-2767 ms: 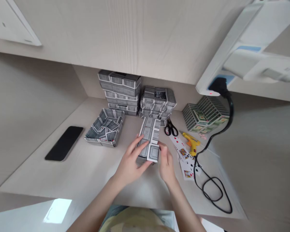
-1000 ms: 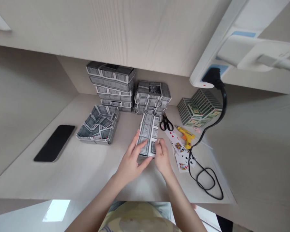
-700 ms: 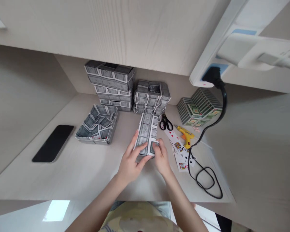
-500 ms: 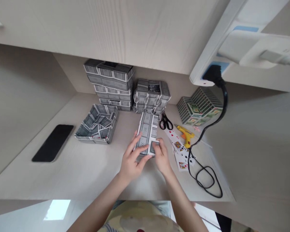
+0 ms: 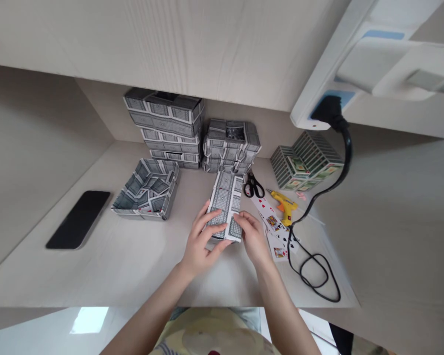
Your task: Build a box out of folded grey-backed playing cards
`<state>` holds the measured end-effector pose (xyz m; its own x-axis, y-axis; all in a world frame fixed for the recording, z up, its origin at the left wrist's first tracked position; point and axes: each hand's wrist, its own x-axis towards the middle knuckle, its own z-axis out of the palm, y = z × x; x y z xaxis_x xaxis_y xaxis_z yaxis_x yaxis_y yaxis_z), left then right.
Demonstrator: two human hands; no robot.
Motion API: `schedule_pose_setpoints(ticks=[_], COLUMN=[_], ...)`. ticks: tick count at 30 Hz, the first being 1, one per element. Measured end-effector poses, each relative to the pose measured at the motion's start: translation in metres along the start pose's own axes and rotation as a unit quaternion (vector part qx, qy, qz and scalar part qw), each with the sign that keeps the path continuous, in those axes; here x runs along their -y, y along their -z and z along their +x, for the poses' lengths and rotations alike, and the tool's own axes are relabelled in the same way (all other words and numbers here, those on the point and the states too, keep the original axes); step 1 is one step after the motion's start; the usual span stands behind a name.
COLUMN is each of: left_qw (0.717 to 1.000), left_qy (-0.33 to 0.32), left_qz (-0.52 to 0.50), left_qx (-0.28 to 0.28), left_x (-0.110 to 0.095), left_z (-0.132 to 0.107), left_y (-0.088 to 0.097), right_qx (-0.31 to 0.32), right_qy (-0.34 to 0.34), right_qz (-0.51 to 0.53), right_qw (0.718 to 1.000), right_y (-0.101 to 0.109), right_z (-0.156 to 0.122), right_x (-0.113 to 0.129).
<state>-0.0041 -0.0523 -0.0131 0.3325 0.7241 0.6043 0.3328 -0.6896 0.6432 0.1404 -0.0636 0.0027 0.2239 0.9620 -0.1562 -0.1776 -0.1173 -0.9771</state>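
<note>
A long box made of playing cards (image 5: 226, 195), with grey patterned card backs outward, lies at the middle of the desk. My left hand (image 5: 200, 246) grips its near left part, fingers over the top and thumb along the near edge. On the right side, my right hand (image 5: 254, 239) pinches the edge, its thumb and fingertips on the cards there. The hands hide part of the box's near end. Right of the box are black-handled scissors (image 5: 254, 187), loose playing cards (image 5: 273, 223) and a yellow glue gun (image 5: 284, 204).
An open card tray (image 5: 166, 199) holding card pieces stands left, beside a black phone (image 5: 79, 219). Stacked card boxes (image 5: 165, 116) and a smaller stack (image 5: 231, 143) line the back. Green card packs (image 5: 307, 160) sit back right. A black cord (image 5: 311, 256) loops down from the power strip (image 5: 313, 116).
My right thumb and fingers have shifted along the box's right edge, uncovering the near right corner card. The left hand keeps nearly the same hold. The view has shifted slightly.
</note>
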Motion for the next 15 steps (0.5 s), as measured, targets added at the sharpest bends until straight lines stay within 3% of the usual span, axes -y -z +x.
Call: schedule_pose_setpoints(ticks=[7, 15], left_qw=[0.999, 0.997], left_qy=[-0.015, 0.014], left_qz=[-0.042, -0.062], left_qx=[-0.03, -0.053], left_x=[0.0038, -0.004], left_z=[0.0014, 0.0014], left_y=[-0.0039, -0.0062], right_qx=[0.064, 0.115], right_qy=[-0.049, -0.028], right_qz=[0.055, 0.051], right_qw=[0.995, 0.992], right_y=[0.0076, 0.0071], right_z=[0.008, 0.0063], right_x=[0.0037, 0.0107])
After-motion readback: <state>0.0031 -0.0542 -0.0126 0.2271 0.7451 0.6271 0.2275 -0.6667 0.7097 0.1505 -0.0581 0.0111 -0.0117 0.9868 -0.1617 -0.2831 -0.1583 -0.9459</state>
